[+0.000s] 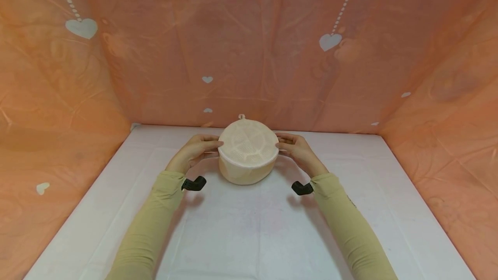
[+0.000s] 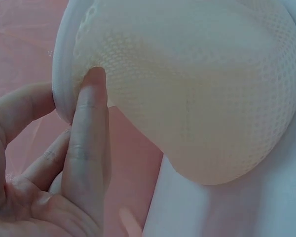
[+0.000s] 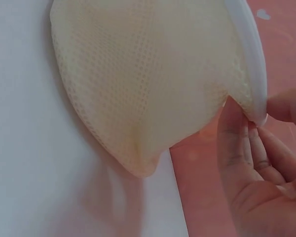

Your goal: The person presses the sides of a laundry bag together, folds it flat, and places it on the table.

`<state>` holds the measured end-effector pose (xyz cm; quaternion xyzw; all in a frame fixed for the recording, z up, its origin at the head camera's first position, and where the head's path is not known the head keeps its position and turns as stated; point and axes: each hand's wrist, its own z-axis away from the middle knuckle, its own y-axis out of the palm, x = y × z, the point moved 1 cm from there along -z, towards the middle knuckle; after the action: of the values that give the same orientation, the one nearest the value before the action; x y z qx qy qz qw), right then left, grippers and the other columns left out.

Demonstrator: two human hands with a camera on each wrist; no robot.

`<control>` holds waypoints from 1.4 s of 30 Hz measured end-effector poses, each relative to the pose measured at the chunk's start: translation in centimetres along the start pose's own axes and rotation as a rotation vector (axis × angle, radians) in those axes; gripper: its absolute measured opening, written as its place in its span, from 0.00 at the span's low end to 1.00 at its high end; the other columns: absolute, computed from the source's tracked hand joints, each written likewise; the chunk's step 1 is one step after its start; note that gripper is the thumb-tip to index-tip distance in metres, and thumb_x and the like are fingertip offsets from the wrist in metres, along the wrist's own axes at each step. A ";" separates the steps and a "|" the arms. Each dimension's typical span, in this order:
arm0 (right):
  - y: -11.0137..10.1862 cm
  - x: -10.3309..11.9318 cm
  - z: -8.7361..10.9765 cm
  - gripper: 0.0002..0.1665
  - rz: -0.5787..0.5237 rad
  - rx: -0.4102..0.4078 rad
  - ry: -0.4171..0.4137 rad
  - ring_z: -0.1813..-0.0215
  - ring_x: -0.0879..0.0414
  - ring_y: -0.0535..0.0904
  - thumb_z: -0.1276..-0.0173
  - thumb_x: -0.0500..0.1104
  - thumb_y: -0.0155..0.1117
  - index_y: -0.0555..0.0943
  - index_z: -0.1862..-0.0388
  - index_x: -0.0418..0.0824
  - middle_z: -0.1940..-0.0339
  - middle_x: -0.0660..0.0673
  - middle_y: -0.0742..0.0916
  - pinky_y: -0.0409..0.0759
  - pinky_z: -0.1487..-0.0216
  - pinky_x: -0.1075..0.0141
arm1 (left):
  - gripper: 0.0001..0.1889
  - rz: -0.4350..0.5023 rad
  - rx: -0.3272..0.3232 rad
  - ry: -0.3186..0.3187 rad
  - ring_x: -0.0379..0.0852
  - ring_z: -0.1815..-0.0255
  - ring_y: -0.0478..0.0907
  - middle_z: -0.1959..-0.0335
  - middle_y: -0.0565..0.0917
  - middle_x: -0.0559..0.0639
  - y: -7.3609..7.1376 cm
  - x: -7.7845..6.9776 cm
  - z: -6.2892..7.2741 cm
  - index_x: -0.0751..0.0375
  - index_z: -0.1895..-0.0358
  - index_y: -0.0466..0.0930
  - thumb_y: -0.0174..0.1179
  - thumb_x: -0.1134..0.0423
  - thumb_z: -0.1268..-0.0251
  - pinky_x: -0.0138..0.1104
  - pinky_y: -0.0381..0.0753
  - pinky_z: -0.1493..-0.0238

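A round cream mesh laundry bag [image 1: 248,144] is held up by its top rim near the back of the white table, its soft side sagging toward the tabletop. Its top is a flat disc with a patterned mesh, and a small loop [image 1: 242,116] sticks out at the far edge. My left hand [image 1: 196,150] pinches the rim on the left, and my right hand [image 1: 298,149] pinches it on the right. In the left wrist view one finger presses into the mesh wall [image 2: 187,98] below the white trim [image 2: 64,64]. The right wrist view has the trim [image 3: 251,54] between fingertips likewise.
White cloth covers the table [image 1: 233,237]. Orange sheets with pale hearts hang along the back [image 1: 264,64] and both sides. Black wrist mounts [image 1: 194,183] stick out inward from the sleeves.
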<state>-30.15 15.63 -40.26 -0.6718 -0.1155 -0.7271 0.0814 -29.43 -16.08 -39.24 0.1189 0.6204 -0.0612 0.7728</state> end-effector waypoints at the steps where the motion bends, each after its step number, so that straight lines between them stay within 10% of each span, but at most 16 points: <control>1: 0.0 -0.1 0.0 0.28 0.003 0.001 0.001 0.52 0.54 0.80 0.33 0.30 0.58 0.68 0.34 0.29 0.44 0.34 0.78 0.78 0.45 0.57 | 0.22 -0.008 -0.003 -0.001 0.43 0.64 0.83 0.65 0.84 0.50 0.0 0.1 0.0 0.80 0.40 0.68 0.59 0.72 0.35 0.38 0.83 0.55; 9: -0.1 -0.5 -0.1 0.28 0.004 0.002 -0.002 0.53 0.55 0.80 0.33 0.29 0.58 0.68 0.34 0.28 0.46 0.34 0.79 0.80 0.47 0.59 | 0.25 -0.111 -0.019 -0.025 0.45 0.58 0.82 0.55 0.83 0.55 -0.4 0.8 -0.3 0.76 0.40 0.70 0.62 0.66 0.36 0.49 0.72 0.40; 21: -0.4 -1.5 -0.6 0.27 -0.003 -0.005 -0.021 0.54 0.56 0.80 0.34 0.27 0.59 0.69 0.35 0.27 0.50 0.37 0.80 0.80 0.49 0.61 | 0.19 -0.113 0.000 0.018 0.46 0.59 0.82 0.58 0.83 0.55 -0.7 2.0 -0.6 0.76 0.45 0.74 0.61 0.67 0.35 0.51 0.72 0.40; 42: -0.6 -3.3 -0.8 0.28 -0.017 0.007 -0.005 0.56 0.57 0.81 0.34 0.27 0.58 0.68 0.35 0.25 0.51 0.36 0.81 0.81 0.52 0.64 | 0.28 -0.147 -0.092 -0.093 0.51 0.50 0.79 0.47 0.78 0.57 -1.0 3.7 -0.2 0.67 0.44 0.74 0.71 0.58 0.46 0.44 0.73 0.41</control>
<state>-30.83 15.83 -43.66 -0.6723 -0.1238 -0.7257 0.0774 -29.00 -16.84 -43.01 0.0348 0.5931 -0.0946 0.7988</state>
